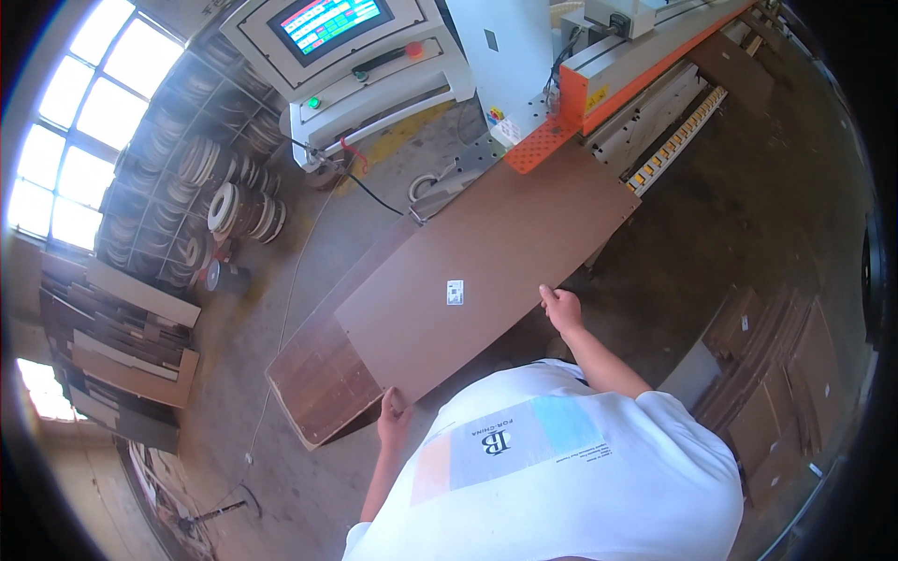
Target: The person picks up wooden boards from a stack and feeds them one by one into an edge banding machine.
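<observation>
Coils (208,161) near bright window (101,112); offcut boards (131,348) stacked left.

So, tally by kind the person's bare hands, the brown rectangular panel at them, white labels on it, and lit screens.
Bare left hand and bare right hand: 2
Brown rectangular panel: 1
White rectangular label on it: 1
Lit rectangular screen: 1
Total: 5

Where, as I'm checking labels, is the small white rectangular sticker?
In the head view, the sticker lies on the flat brown rectangular panel, left of the right hand.
</observation>
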Demonstrator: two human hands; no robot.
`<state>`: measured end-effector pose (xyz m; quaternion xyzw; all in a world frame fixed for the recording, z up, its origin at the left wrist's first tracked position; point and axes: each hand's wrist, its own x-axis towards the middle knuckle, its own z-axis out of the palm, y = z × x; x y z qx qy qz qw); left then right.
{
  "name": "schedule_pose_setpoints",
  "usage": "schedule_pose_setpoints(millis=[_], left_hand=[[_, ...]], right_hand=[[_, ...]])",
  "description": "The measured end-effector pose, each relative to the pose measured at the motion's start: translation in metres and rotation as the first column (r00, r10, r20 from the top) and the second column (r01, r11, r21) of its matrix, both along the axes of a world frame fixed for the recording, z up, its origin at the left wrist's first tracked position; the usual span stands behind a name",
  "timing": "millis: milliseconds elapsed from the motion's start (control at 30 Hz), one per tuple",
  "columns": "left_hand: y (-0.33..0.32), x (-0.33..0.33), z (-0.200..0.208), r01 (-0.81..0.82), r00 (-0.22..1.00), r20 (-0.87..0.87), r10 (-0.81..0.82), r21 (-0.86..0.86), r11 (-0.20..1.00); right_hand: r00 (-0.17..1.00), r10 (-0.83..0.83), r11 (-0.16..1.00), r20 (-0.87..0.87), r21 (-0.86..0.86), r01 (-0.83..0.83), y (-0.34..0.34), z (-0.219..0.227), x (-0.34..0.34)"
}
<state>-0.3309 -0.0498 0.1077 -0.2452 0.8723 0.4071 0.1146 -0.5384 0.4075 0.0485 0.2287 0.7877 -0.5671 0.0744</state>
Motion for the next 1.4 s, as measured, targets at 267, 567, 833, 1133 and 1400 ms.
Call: schedule_pose_setpoints(millis=[267,567,833,1133,1400], left_hand=[[0.072,-0.049,0.023,0.123,0.986,0.134,-0.101,-0.167,0.978],[0.095,-0.101,0.006,0.631,0.765,0.128,-0.632,-0.348,0.693],[0.095,-0.150,-0.025,0.784,0.504,0.006,-0.864,-0.423,0.455],[0.093,-0.152,0.005,0.912,0.315,-0.062,-0.947,-0.256,0.320],[0.190,-0.015,-0.005,0.985,-0.164,0.070,-0.984,0.068,-0.159]], right_hand=[[0.979,-0.204,0.979,-0.015,0.014,0.204,0.049,-0.014,-0.039],[0.973,-0.230,0.964,0.035,-0.128,0.232,0.063,-0.009,0.034],[0.814,-0.371,0.907,0.447,-0.014,0.420,-0.015,-0.058,0.358],[0.440,-0.785,0.618,0.436,0.600,0.508,-0.258,-0.097,0.708],[-0.236,-0.804,-0.133,0.546,0.222,0.966,-0.288,-0.092,0.724]])
